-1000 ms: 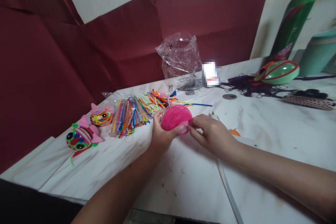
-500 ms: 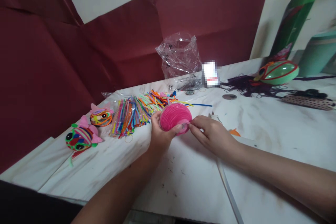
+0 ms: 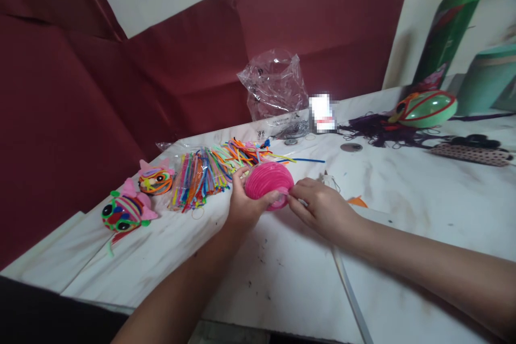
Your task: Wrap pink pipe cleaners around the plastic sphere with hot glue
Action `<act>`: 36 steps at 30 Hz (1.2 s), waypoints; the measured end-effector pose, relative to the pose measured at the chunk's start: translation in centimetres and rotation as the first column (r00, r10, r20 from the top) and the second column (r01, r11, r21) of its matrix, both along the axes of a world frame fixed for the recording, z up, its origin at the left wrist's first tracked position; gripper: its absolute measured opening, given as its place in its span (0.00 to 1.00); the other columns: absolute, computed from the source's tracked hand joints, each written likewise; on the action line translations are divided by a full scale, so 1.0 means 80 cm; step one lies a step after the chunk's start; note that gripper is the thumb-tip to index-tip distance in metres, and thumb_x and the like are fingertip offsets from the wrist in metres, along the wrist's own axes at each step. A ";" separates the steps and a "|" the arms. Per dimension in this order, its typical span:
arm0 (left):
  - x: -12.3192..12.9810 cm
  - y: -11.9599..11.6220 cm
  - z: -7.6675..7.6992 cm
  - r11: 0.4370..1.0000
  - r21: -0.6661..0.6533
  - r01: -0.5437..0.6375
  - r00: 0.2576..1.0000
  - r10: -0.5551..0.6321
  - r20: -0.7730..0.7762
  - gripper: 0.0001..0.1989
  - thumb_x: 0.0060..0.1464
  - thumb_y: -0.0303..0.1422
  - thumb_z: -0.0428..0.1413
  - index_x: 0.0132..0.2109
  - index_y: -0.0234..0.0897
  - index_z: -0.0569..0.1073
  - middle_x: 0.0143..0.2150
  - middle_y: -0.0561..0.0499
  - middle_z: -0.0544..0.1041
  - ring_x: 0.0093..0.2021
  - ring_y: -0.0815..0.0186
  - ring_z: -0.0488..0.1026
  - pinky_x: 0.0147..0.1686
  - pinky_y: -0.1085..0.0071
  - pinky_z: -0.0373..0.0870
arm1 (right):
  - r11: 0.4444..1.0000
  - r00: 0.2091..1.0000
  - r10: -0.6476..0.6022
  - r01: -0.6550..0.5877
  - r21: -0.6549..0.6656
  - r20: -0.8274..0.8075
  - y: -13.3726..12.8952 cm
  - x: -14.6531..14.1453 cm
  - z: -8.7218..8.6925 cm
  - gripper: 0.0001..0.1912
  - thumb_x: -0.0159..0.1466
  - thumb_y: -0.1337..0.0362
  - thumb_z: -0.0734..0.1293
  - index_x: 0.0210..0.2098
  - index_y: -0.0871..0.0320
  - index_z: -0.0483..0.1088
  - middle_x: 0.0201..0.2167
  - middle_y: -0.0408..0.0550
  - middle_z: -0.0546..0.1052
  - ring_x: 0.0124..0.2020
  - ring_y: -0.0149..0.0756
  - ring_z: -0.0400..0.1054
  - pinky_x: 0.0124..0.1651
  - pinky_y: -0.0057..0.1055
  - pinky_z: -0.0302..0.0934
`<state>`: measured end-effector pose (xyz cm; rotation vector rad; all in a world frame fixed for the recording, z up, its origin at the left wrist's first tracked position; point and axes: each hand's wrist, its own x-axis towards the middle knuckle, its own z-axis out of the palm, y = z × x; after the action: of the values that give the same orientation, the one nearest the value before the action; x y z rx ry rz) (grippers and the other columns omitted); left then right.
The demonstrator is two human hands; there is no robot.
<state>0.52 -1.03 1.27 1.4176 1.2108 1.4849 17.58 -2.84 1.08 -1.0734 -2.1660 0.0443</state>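
While the left hand (image 3: 242,207) cups the pink ball (image 3: 269,184) at frame centre above the bench (image 3: 403,193), the right hand (image 3: 322,209) pinches its lower right edge; it looks light, fuzzy, slightly squashy, best cradled underneath.

A bundle of multicoloured pipe cleaners (image 3: 201,172), two striped round toy figures (image 3: 123,211), a crumpled clear plastic bag (image 3: 274,86) and a green ball (image 3: 427,109) lie on the white marbled worktop (image 3: 403,193).
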 end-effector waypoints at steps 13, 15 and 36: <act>-0.003 0.001 -0.004 0.998 0.050 -0.025 1.000 0.025 -0.006 0.43 0.32 0.38 0.69 0.56 0.40 0.59 0.50 0.44 0.70 0.47 0.57 0.72 0.45 0.63 0.70 | 0.999 0.973 -0.050 0.046 -0.025 -0.223 -0.002 -0.002 -0.002 0.09 0.63 0.65 0.58 0.29 0.57 0.66 0.25 0.49 0.75 0.26 0.37 0.70 0.30 0.32 0.63; -0.002 0.000 -0.005 1.000 0.021 -0.018 1.000 0.018 0.013 0.46 0.31 0.38 0.69 0.57 0.40 0.58 0.51 0.44 0.70 0.48 0.56 0.72 0.46 0.62 0.70 | 0.995 0.965 -0.063 0.042 -0.087 -0.254 -0.002 -0.003 -0.001 0.08 0.63 0.65 0.58 0.29 0.57 0.66 0.25 0.49 0.76 0.26 0.37 0.70 0.29 0.31 0.62; -0.002 0.001 -0.006 0.999 0.032 0.024 0.999 -0.023 -0.034 0.46 0.27 0.36 0.70 0.55 0.40 0.59 0.53 0.43 0.68 0.51 0.54 0.70 0.49 0.61 0.68 | 0.990 0.978 -0.117 0.103 -0.092 -0.174 0.002 -0.002 -0.007 0.07 0.62 0.65 0.60 0.29 0.57 0.66 0.26 0.50 0.75 0.26 0.37 0.69 0.30 0.32 0.62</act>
<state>0.34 -0.93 0.81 1.4789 1.1920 1.4759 17.43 -2.66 0.50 -1.1883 -1.9559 0.1748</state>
